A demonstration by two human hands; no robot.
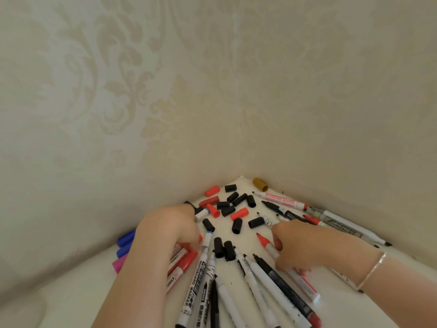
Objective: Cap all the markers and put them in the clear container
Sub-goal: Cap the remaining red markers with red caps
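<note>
1. The right hand (305,247) curls its fingers around a red-tipped uncapped marker (287,266) on the white bench (248,233).
2. The left hand (170,230) rests on red-capped markers (182,261); its grip cannot be told.
3. Loose black caps (236,202) lie near the wall corner.

Looks like a home room, prob. living/bedroom corner: cream damask wallpaper (113,95) w/ floral pattern on both walls, meeting at far corner. White tabletop (246,235) pushed into it, strewn w/ whiteboard markers (282,201) & loose caps (236,225).
</note>
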